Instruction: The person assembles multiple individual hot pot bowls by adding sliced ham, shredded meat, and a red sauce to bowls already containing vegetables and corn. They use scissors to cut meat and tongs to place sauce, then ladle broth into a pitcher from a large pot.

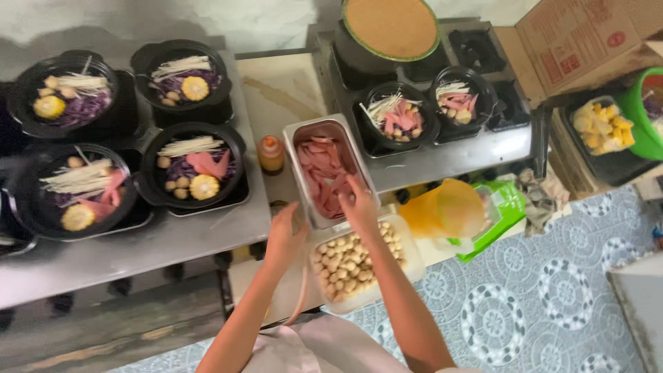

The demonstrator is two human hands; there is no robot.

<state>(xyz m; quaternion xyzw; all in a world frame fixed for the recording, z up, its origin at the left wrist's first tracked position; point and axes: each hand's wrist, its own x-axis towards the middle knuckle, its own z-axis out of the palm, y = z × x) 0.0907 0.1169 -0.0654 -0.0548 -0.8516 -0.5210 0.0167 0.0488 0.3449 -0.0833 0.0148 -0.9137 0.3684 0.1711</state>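
Now the right hand pinches pink meat slices in the steel tray; left hand spread.

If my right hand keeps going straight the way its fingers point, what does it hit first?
The right hand points into the steel tray, so it would most likely meet the pink meat slices there first; its fingertips already seem to be right at them.

Hands over meat tray and ball tub

Right hand fingers in steel tray of pink slices; left hand beside tub of balls; filled black pots left.
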